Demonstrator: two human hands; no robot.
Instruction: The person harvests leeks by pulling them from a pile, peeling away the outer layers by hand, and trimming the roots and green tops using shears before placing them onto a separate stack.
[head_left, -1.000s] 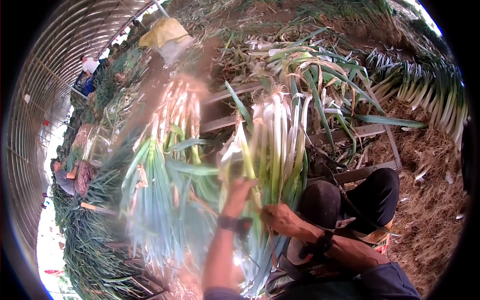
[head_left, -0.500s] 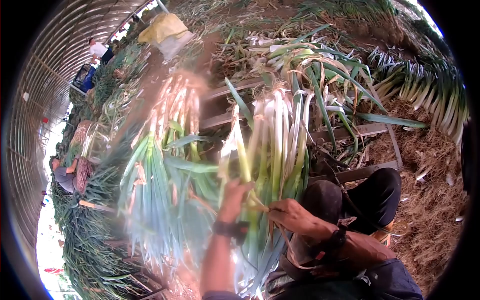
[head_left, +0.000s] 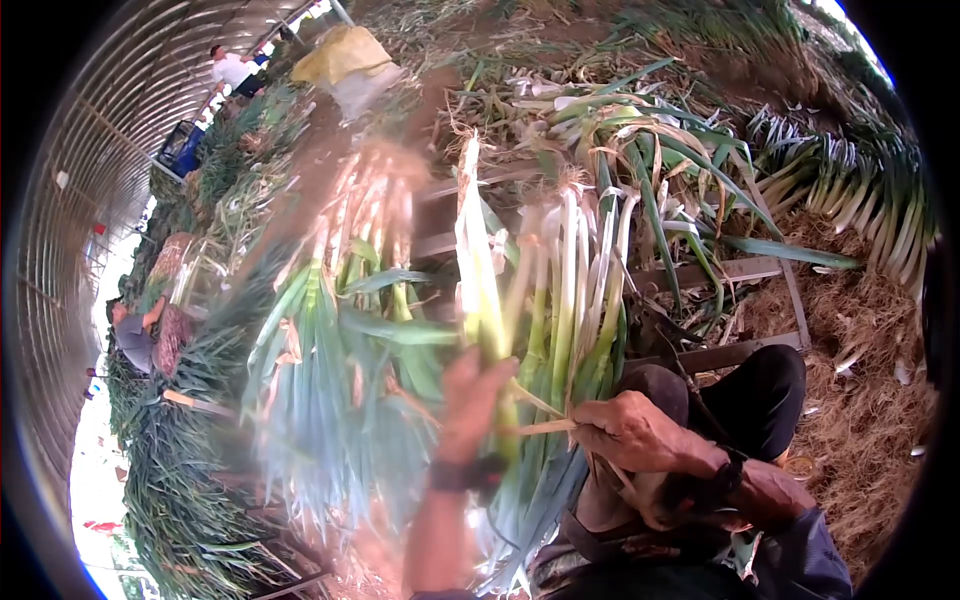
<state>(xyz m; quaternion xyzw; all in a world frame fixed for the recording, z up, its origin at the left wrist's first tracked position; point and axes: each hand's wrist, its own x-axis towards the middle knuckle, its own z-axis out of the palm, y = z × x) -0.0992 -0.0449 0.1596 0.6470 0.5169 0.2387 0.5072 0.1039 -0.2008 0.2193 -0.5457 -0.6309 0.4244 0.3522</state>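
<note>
My left hand (head_left: 470,400), smeared by motion, is closed around the green part of a leek (head_left: 480,280). The leek stands roots upward, its white shank partly bare. My right hand (head_left: 640,432) pinches yellowish leaf strips (head_left: 548,426) that stretch across toward the leek. Just right of the leek rests a bunch of leeks (head_left: 570,290), white ends up and green leaves down by my lap. To the left lies another bundle of leeks (head_left: 315,300), with brownish shanks and long blue-green leaves. Haze on the lens blurs part of both bunches.
A metal-framed rack (head_left: 735,270) is under the leeks. Cut roots (head_left: 850,420) cover the ground at right, beside a row of leeks (head_left: 890,220). A yellow-white sack (head_left: 345,60) stands at the back. Other people, one a person in grey (head_left: 135,335), are at left.
The leek in my left hand has risen and tilted less, showing more white shank. My right hand has moved slightly right, drawing the leaf strips taut. The head view has shifted a little.
</note>
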